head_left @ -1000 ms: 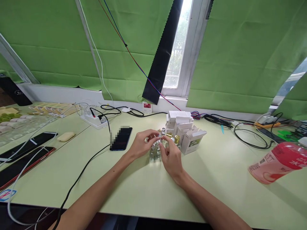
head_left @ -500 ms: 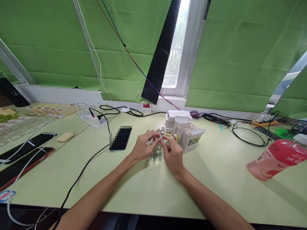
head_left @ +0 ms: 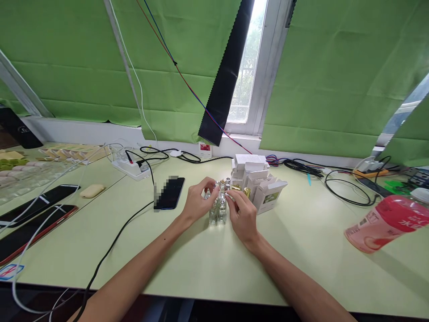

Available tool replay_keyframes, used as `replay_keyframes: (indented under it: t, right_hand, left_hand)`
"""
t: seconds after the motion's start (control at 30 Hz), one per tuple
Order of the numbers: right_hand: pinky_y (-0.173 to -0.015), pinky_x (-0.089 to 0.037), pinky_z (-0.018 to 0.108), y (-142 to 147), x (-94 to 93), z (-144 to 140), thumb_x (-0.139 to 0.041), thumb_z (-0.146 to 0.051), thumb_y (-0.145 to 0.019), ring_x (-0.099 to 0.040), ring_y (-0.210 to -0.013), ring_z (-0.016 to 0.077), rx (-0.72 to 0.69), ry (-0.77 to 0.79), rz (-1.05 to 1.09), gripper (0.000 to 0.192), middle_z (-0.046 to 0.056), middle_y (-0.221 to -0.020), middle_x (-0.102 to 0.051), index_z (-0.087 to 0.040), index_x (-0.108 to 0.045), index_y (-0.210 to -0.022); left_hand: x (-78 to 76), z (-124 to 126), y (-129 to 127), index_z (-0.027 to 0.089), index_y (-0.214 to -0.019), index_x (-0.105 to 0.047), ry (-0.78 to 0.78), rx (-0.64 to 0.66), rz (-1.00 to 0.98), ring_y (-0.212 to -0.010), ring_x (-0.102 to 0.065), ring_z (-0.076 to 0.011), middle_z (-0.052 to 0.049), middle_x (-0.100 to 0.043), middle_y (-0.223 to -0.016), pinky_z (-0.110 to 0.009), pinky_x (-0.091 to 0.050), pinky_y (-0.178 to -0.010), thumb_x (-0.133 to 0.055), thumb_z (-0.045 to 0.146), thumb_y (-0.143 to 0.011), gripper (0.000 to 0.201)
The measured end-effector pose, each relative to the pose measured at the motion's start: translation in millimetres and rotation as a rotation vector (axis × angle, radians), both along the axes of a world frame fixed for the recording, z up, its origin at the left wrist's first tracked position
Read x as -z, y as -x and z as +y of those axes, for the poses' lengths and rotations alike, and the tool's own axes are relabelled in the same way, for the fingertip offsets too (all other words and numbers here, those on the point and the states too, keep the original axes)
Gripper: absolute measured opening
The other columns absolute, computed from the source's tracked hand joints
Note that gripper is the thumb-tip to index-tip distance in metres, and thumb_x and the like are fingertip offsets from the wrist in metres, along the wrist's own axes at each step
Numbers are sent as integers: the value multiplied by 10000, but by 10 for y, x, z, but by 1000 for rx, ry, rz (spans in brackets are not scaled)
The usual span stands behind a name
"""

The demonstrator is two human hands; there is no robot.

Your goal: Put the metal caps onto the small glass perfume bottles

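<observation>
Several small clear glass bottles (head_left: 221,212) with shiny silver and gold necks stand upright in a tight group at the middle of the table. On their left side, my left hand (head_left: 199,199) has its thumb and fingers closed around the top of one bottle. My right hand (head_left: 241,212) is curled at the right side of the group, fingertips pressed together near a bottle neck. Whatever those fingertips hold is too small to make out. Gold caps (head_left: 247,192) lie just behind my right hand, beside white cartons (head_left: 268,197).
A dark phone (head_left: 172,192) lies left of my hands, with a black cable (head_left: 115,241) running past it. Farther left are more phones (head_left: 33,232) and a power strip (head_left: 129,169). A pink-labelled drink bottle (head_left: 385,223) is at the right. Green blinds hang behind.
My hands have moved apart from their meeting point above the bottles. The left shifted slightly left and onto a bottle top; the right stayed close by, and more bottle necks now show between them.
</observation>
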State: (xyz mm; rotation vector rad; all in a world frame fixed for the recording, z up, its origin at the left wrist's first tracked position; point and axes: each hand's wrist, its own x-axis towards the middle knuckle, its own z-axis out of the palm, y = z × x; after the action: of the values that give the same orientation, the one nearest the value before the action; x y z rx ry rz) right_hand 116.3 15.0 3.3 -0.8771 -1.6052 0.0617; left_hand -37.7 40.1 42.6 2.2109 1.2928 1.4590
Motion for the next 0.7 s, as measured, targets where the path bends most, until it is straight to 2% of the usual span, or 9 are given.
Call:
replay_keyframes:
  t: [0.23,0.47,0.6,0.7]
  right_hand:
    - [-807,-553,297,-5,22,-2,-457,-181,-997,-668,-922,171,-19,24,-11,246,86,-1018,-685,-205,-692,-1069]
    - [-779,-548,279,-8,47,12,-452,-163,-998,-660,-910,161,-26,19,-8,276,79,-1019,-661,-218,-702,-1100]
    - [-786,-544,272,-7,52,29,-459,-150,-997,-654,-920,157,-30,1,-1,274,83,-1024,-650,-213,-701,-1108]
    - [-788,-545,273,-9,47,32,-456,-149,-999,-653,-920,157,-23,6,-2,279,83,-1024,-646,-219,-698,-1120]
  left_hand:
    - [47,31,-10,191,-895,-589,68,-3,-59,-680,-539,-124,19,-628,-752,-252,-441,-661,-518,295,-916,128]
    - [64,53,2,196,-1038,-643,104,44,-39,-890,-616,-162,-36,-678,-1021,-262,-475,-723,-437,306,-977,242]
    - [57,62,13,198,-1041,-642,105,64,-44,-936,-610,-168,-42,-658,-1035,-283,-476,-806,-416,311,-995,257]
    - [50,55,15,197,-1029,-633,128,70,-46,-890,-599,-162,-42,-633,-1011,-278,-472,-755,-415,333,-999,259]
